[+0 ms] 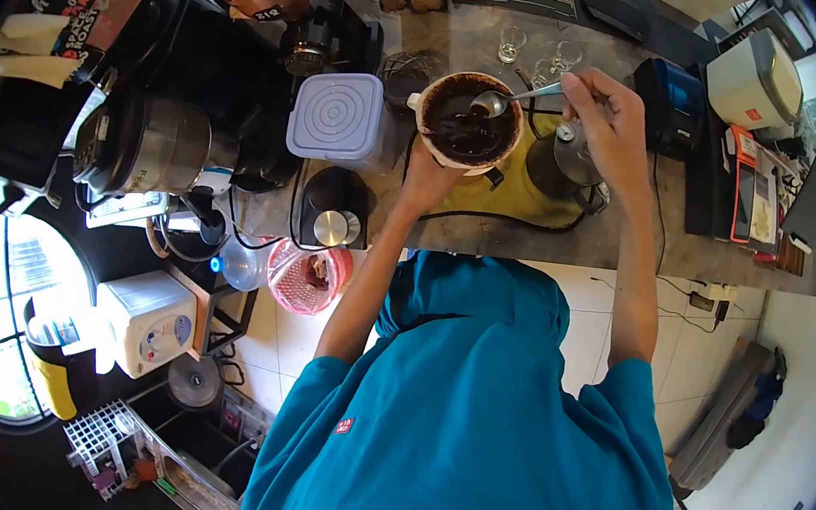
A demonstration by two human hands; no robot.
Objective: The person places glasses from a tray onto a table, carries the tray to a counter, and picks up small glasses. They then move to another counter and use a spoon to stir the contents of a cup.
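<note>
My left hand (428, 179) is closed around the near side of a white cup (515, 146), which is tilted so that its inside faces me. Dark, wet-looking coffee (462, 132) covers the bottom and clings to the wall. Between the fingers of my right hand (605, 116) is the handle of a metal spoon (491, 102), its bowl over the coffee near the cup's far right side. A metal pot with a dark lid (558, 161) stands just right of the cup, on a yellow cloth (514, 205). Part of the left fingers is hidden behind the cup.
Left of the cup is a square container with a lavender lid (337, 114). Small glasses (511, 43) stand farther back. A coffee grinder (314, 33) and other machines crowd the left; a dark blue box-shaped device (669, 105) is at right. A cable runs along the counter edge (728, 276).
</note>
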